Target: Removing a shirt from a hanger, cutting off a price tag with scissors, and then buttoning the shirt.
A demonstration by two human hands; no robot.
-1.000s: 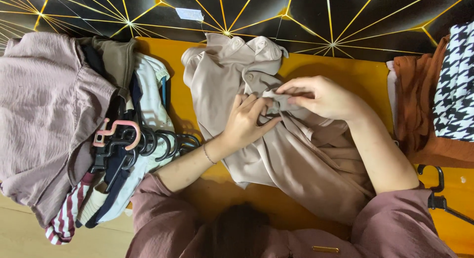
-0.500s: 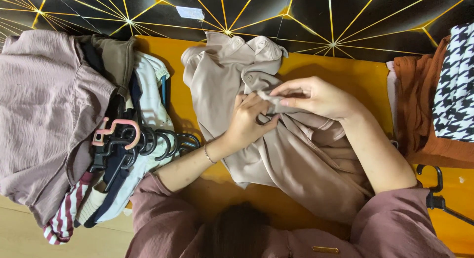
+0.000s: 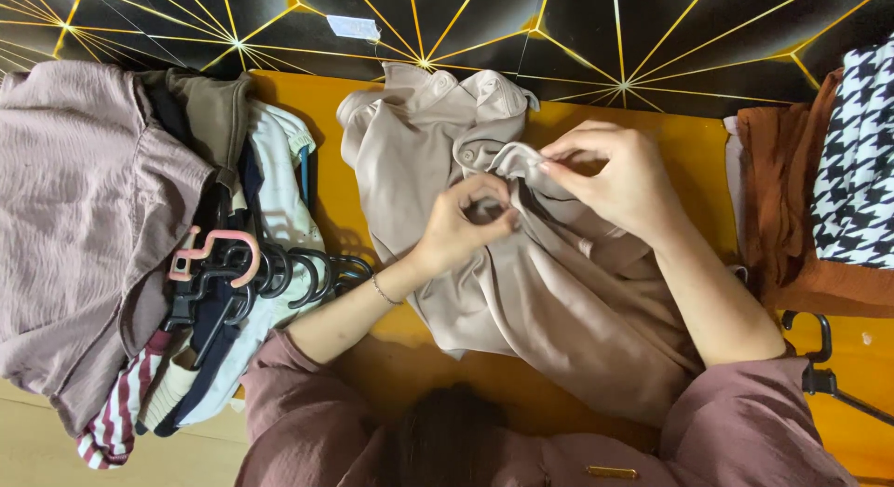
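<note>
Beige shirt point(image 3: 559, 291) is spread crumpled across the middle of the yellow desk point(image 3: 689, 142), its collar point(image 3: 466, 91) toward 12 o'clock and its body trailing toward 5 o'clock. A button point(image 3: 467, 155) near the collar is seen lying free of any hole, and the front edges below it are parted, so the closing of the front is judged to be at an early stage; most of the placket appears not yet done up, though folds hide much of it. No hanger is seen inside the garment.

The left hand point(image 3: 461, 228) is raised from 7 o'clock, wrist bent, with thumb and forefinger curled into a ring and its grip pinched together on a small fold of the shirt's front edge. The right hand point(image 3: 619, 180) is brought in from 4 o'clock, knuckles up, its grip closed on the opposite strip of fabric, which is drawn taut between the two hands just below the collar.

At 9 o'clock a pile of clothes on hangers point(image 3: 140, 245) is stacked, black hooks point(image 3: 298, 273) and one pink hook point(image 3: 209, 250) pointing toward the shirt. At 3 o'clock an orange garment point(image 3: 792, 208) and a houndstooth cloth point(image 3: 857, 161) are laid, with a black hanger point(image 3: 824, 361) at 4 o'clock
</note>
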